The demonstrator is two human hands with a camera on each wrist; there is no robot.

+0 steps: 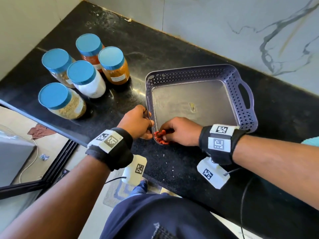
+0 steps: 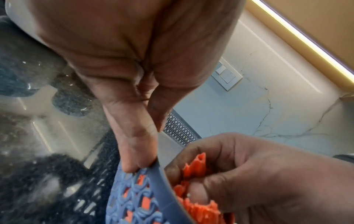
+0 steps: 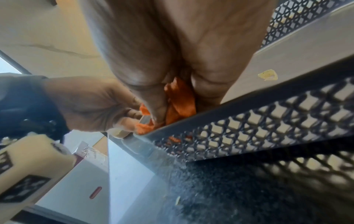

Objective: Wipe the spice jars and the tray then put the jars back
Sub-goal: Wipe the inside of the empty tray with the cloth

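Note:
An empty purple tray with perforated walls sits on the black counter. My left hand pinches the tray's near left corner rim. My right hand grips a bunched orange cloth and presses it into that same corner, inside the wall. A small yellowish scrap lies on the tray floor. Several spice jars with blue lids stand in a group on the counter to the left of the tray.
The counter's front edge runs just below my hands, with floor and a mat beneath. A marbled wall backs the counter. Crumbs dot the counter by the tray. A teal object peeks in at the right edge.

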